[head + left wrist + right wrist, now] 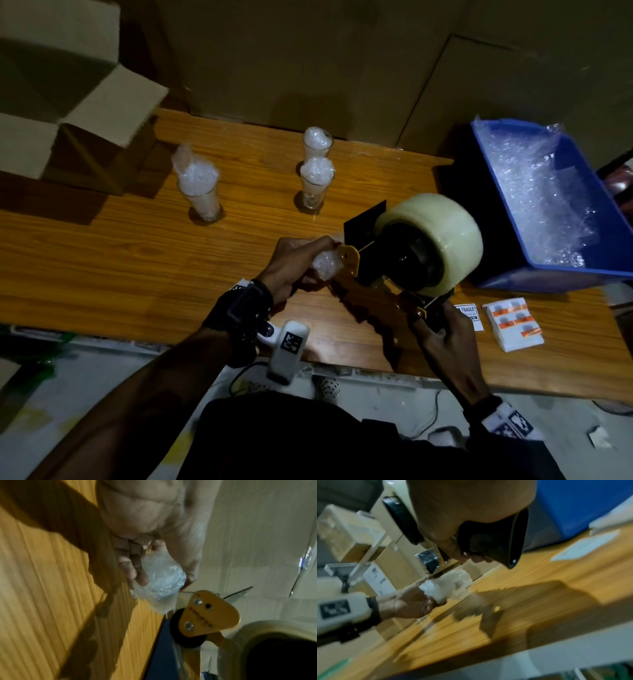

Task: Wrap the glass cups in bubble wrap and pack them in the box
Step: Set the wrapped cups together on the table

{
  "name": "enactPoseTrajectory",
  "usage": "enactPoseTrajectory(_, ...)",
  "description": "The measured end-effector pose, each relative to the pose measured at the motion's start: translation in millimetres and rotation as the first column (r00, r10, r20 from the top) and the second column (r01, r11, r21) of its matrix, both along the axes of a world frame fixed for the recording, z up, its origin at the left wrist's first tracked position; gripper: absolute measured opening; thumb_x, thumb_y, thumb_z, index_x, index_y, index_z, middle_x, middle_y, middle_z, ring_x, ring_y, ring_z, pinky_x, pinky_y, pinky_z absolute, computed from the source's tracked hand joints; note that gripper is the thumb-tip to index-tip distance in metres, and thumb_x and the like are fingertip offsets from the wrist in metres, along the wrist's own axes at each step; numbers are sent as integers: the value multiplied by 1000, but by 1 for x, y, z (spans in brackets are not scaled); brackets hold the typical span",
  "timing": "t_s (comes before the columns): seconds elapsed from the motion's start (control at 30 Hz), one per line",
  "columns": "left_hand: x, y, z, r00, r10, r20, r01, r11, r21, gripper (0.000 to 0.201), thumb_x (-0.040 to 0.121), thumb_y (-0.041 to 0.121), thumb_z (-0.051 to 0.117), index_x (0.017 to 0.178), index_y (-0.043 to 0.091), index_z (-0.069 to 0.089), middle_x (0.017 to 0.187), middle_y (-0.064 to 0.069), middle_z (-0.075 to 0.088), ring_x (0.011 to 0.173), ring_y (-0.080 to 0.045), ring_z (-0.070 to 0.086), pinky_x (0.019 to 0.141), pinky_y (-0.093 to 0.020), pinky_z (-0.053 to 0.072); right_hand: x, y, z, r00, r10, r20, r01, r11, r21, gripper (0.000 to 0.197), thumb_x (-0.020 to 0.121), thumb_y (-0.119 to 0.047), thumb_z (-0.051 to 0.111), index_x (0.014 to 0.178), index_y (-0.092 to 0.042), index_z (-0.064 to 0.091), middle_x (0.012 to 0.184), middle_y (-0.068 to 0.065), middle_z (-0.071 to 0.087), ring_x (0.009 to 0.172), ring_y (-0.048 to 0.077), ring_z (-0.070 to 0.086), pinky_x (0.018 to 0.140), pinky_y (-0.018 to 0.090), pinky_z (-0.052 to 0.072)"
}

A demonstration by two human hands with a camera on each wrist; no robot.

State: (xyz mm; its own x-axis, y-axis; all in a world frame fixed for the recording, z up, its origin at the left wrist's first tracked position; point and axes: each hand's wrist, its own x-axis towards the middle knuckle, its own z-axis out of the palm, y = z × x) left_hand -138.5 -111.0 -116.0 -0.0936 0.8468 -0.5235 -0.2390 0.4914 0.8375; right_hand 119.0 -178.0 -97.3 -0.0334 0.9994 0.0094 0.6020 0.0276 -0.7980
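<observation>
My left hand [301,263] grips a glass cup wrapped in bubble wrap [325,265], held above the wooden table [137,253]; the same wrapped cup [159,580] sits between my left fingers [135,568] and thumb. My right hand [442,335] holds the handle of a tape dispenser [411,260] with a big roll of clear tape, and its orange front end touches the wrapped cup [448,586]. Three glass cups stuffed with bubble wrap stand on the table: one at left [200,188], two further back [317,140] [315,185]. An open cardboard box [68,137] stands at far left.
A blue bin [599,219] holding loose bubble wrap [534,192] sits at the table's right end. Fragile labels [469,317] and a stack of stickers [513,323] lie near the front right edge. Large cardboard boxes [342,61] line the back.
</observation>
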Motion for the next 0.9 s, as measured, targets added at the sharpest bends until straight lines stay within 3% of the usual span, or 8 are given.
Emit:
enactPoseTrajectory(0.2,-29,14,12,989,150,11,-149,986,-75,41,79,39,79,102,6,72,92,-11,78,73,-23,72,62,-29,53,21,-9,-4,995,1,101,-3,1000,19,16,74,-37,62,68,-35,48,54,-9,50,53,10,49,50,32,34)
enactPoseTrajectory(0.3,-25,10,15,994,100,34,-98,994,-53,42,80,44,76,104,10,71,91,-9,78,67,-18,69,57,-26,51,23,-9,-9,994,-3,112,4,1000,-7,19,73,-52,58,71,-34,52,59,-7,56,57,15,54,52,37,40)
enactPoseTrajectory(0.53,-7,5,22,969,17,247,-19,1000,5,65,67,52,74,120,14,66,94,-8,71,66,-16,55,51,-24,40,36,7,-16,991,12,134,-6,999,-45,31,75,-53,63,80,-22,65,67,0,64,63,25,59,55,47,47)
enactPoseTrajectory(0.6,-7,5,23,953,-5,302,-7,999,39,61,75,49,68,125,14,64,90,-6,68,61,-15,49,48,-24,36,36,9,-10,997,27,72,-21,996,-88,10,78,-32,75,85,-29,69,75,2,68,71,26,64,63,52,53)
enactPoseTrajectory(0.7,-7,6,29,944,-58,325,33,996,81,59,80,47,62,129,13,62,88,-6,69,59,-16,45,41,-22,35,36,12,11,995,56,-79,-68,985,-157,69,84,10,69,99,-56,62,110,0,67,102,11,63,87,39,47)
enactPoseTrajectory(0.8,-8,9,37,940,-90,330,63,994,92,65,79,47,63,132,10,58,89,-7,69,57,-15,45,38,-19,34,46,20,2,992,128,-9,-123,933,-339,54,95,4,56,129,-36,41,140,5,52,132,15,47,96,18,33)
enactPoseTrajectory(0.87,-10,11,45,939,-106,328,78,992,95,74,77,49,65,138,8,53,93,-12,68,54,-16,46,37,-18,35,36,19,28,979,66,193,37,875,-483,55,102,12,30,143,-21,45,128,2,62,114,3,61,79,9,44)
enactPoseTrajectory(0.9,-10,12,49,938,-121,323,92,990,103,74,77,48,65,138,8,52,96,-15,67,53,-16,47,37,-18,34,36,20,25,969,126,213,-29,912,-409,48,104,8,26,146,-7,43,120,5,61,106,8,64,70,11,49)
